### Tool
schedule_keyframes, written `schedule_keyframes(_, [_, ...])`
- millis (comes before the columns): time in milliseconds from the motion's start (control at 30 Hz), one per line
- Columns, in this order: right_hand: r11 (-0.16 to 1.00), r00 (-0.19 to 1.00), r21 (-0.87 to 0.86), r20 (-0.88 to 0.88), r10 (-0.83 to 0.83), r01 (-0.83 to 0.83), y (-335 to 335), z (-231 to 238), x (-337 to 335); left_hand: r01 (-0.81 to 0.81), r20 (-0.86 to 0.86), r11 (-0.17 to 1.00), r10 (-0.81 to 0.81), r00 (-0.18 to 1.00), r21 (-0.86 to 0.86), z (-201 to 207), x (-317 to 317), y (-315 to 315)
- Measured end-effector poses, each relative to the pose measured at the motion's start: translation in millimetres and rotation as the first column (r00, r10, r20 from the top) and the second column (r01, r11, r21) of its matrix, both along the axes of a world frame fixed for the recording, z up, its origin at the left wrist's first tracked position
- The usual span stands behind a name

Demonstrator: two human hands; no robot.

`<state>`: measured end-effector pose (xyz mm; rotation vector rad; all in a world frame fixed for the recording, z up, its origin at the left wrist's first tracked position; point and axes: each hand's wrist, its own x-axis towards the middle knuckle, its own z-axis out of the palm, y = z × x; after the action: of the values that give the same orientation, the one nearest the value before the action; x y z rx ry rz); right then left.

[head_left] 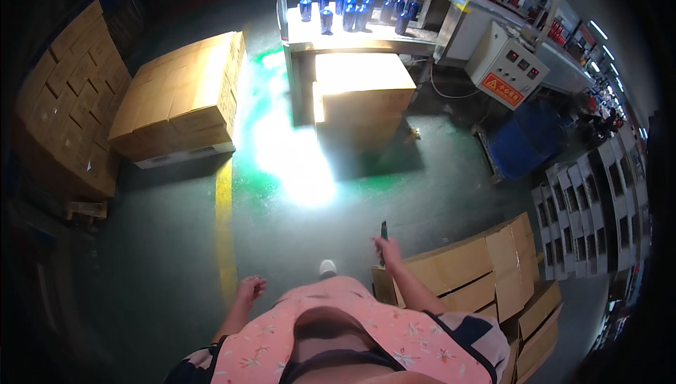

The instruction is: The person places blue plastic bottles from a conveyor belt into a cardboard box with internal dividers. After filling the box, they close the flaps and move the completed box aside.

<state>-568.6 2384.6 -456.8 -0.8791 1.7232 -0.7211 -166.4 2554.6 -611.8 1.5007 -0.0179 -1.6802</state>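
My right hand is closed around a slim dark green tool with a black tip, which points forward and looks like a utility knife. Below that forearm lie cardboard boxes, their long flaps showing gaps between them. On the other side, my left hand hangs over the floor beside the yellow line. Its fingers are loosely bent and a little apart, with nothing seen in them. A pink flowered apron covers my front, and one white shoe shows ahead of it.
A large carton stands ahead below a bench holding several blue bottles. Stacked cartons and a wide carton block stand left. Rightward are a control box, a blue drum and stacked grey pallets.
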Motion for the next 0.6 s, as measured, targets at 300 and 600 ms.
schedule_keyframes(300, [0.982, 0.982, -0.069, 0.060, 0.179, -0.175, -283.1, 16.1, 130.7, -0.241, -0.036, 0.958, 0.250, 0.968, 0.157, -55.7, 118.6, -77.9])
schedule_keyframes(600, [0.996, 0.996, -0.025, -0.001, -0.088, 0.088, -493.8, 15.4, 239.9, -0.115, 0.019, 0.992, 0.114, 0.993, 0.044, -89.8, 261.6, -391.1])
